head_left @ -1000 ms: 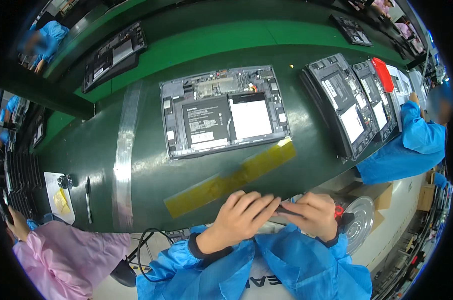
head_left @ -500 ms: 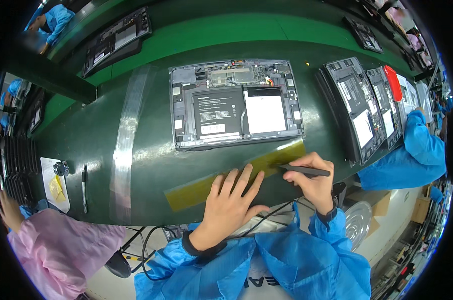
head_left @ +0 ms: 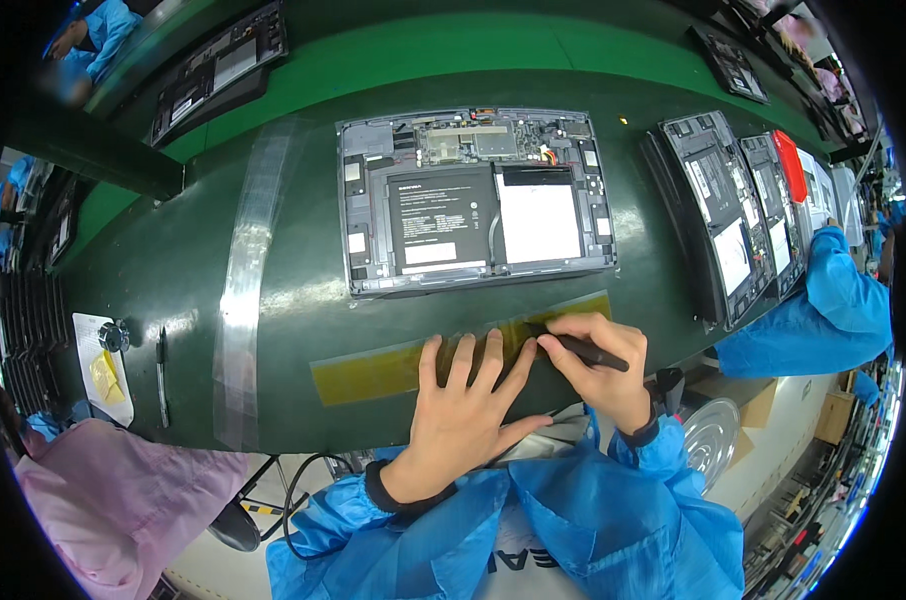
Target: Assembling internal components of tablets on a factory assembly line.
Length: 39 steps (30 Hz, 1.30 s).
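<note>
A strip of yellow translucent tape (head_left: 368, 374) lies along the near part of the dark green bench. My left hand (head_left: 460, 420) rests flat with its fingers spread, the fingertips on the strip. My right hand (head_left: 610, 372) pinches slim black tweezers (head_left: 591, 353), whose tip touches or hovers just over the strip beside my left index finger. Whether the tip has hold of anything is too small to tell. Beyond both hands sits an opened laptop base (head_left: 373, 272), its black battery (head_left: 441, 222), white panel and circuit board exposed.
More opened laptop bases (head_left: 718, 220) stand at the right, a red object (head_left: 789, 166) on them. Clear tape (head_left: 239, 290) crosses the bench at left. Further left lie a pen (head_left: 162, 378) and a white sheet (head_left: 89, 350). A co-worker's pink sleeve (head_left: 123, 490) is near-left.
My right hand and the tweezers have moved left, close to my left fingers. The view has shifted slightly. My left hand stays spread on the yellow strip.
</note>
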Each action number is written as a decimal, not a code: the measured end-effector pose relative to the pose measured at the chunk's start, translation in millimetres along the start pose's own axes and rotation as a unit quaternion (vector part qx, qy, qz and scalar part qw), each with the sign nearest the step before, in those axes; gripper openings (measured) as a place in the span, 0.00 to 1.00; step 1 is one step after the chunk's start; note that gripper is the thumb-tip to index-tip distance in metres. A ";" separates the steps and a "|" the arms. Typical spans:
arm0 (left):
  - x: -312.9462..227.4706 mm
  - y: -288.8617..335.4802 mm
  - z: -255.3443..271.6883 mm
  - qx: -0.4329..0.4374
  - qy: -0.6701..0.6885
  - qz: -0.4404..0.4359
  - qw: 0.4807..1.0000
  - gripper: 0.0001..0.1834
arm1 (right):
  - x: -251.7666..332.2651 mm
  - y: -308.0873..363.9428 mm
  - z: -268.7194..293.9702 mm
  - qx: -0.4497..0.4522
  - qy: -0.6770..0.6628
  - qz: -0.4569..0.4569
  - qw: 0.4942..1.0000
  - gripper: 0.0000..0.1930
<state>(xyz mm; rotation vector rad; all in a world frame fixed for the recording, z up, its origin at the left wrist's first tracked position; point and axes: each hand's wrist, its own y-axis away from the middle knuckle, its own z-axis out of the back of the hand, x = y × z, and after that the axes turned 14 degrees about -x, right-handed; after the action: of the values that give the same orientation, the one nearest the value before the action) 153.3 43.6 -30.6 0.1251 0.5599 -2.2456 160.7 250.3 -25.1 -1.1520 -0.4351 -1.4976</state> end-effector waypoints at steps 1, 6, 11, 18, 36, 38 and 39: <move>0.2 -0.1 -0.1 -0.001 0.000 0.001 1.000 0.44 | 3.4 -0.6 0.2 0.006 0.013 -0.002 1.000 0.10; 6.4 -2.3 1.2 -0.005 0.010 -0.004 1.000 0.43 | 5.2 0.3 2.4 -0.040 -0.012 0.070 0.997 0.15; 20.5 -14.2 16.7 0.025 0.033 -0.053 0.998 0.44 | 8.4 -25.4 33.9 -0.070 -0.049 0.018 0.996 0.14; 71.1 -70.2 51.3 0.001 0.044 -0.082 0.996 0.46 | -5.4 -106.9 21.5 0.018 -0.076 -0.009 0.997 0.14; 108.1 -98.3 32.9 0.004 0.037 -0.147 0.988 0.43 | -41.8 -113.8 -13.6 0.021 -0.015 0.132 0.991 0.13; 107.8 -99.0 32.7 -0.002 0.036 -0.161 0.986 0.43 | -42.5 -112.3 -13.9 0.027 -0.011 0.139 0.990 0.13; 107.3 -99.2 32.5 -0.007 0.037 -0.175 0.984 0.43 | -43.0 -110.1 -13.5 0.027 -0.007 0.136 0.990 0.13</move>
<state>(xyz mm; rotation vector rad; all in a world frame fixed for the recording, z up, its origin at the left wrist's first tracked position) 11.2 13.3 5.2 0.1096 0.6811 -2.5849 50.6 294.9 -31.9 -1.1295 -0.3118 -1.2348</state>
